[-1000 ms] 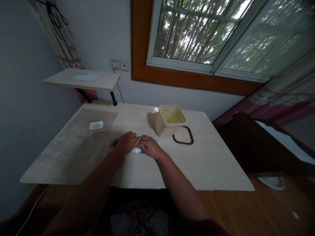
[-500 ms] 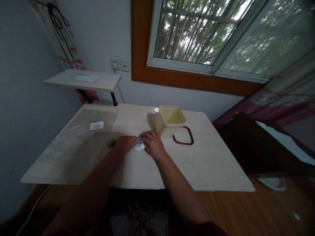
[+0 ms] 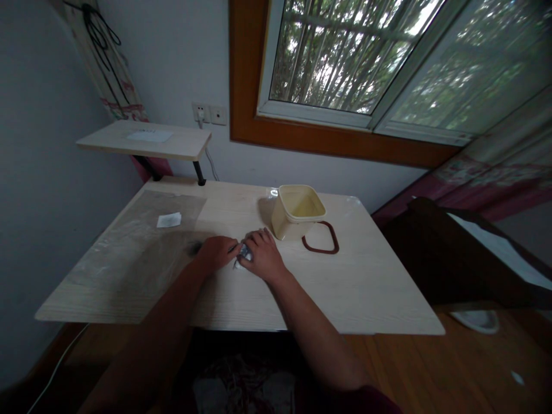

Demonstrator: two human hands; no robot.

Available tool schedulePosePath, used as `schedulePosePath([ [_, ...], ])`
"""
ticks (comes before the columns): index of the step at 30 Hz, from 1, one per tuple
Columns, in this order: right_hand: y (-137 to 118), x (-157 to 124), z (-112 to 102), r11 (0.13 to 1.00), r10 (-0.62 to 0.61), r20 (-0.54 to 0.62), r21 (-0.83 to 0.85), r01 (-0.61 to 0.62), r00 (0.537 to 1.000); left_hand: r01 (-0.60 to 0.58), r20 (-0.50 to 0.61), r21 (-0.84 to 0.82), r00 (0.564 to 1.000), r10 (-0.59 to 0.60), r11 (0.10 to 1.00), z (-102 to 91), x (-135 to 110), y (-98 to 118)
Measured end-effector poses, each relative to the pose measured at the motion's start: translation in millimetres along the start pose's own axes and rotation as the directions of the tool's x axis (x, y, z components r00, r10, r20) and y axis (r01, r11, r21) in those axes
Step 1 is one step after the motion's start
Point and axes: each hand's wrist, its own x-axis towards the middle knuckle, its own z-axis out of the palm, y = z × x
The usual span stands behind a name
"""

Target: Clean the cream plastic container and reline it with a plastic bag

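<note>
My left hand is closed around what looks like a brush, mostly hidden by the fingers. Its dark, fuzzy bristles stick out on the left, over the edge of a clear plastic sheet. Against its fingertips, my right hand curls over a crumpled white wad, tissue or cloth, I cannot tell which. Part of the wad shows grey-blue between the two hands. Just beyond my right hand stands a pale yellow, open square tub.
A brown, squarish open loop lies right of the tub. The plastic sheet covers the desk's left side, with a small white paper on it. A raised shelf stands at the back left. Behind the desk is a window.
My right hand has shifted slightly left and closed further over the white wad, so less of it shows. My left hand has moved slightly left. Tub and loop stay put.
</note>
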Motion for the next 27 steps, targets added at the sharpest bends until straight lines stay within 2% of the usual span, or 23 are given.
schedulePosePath([
  [6, 9.5, 2.9, -2.4, 0.995, -0.094, 0.113, -0.007, 0.096, 0.989, -0.025, 0.053, 0.014, 0.998, 0.024, 1.0, -0.8, 2.8, -12.8],
  [12, 15.3, 3.7, -4.5, 0.99, -0.144, 0.126, 0.021, 0.142, 0.982, -0.078, 0.112, -0.036, 0.99, 0.082, 0.996, -2.6, -0.4, -18.8],
  [21, 3.6, 3.0, -7.5, 0.994, -0.067, 0.165, -0.07, 0.08, 0.984, -0.157, 0.078, 0.016, 0.985, 0.155, 0.987, 8.9, -2.2, -16.4],
  [27, 4.2, 3.9, -10.2, 0.996, -0.055, 0.162, -0.066, 0.066, 0.985, -0.27, 0.02, 0.011, 0.963, 0.27, 0.963, 7.3, 2.0, -21.3],
])
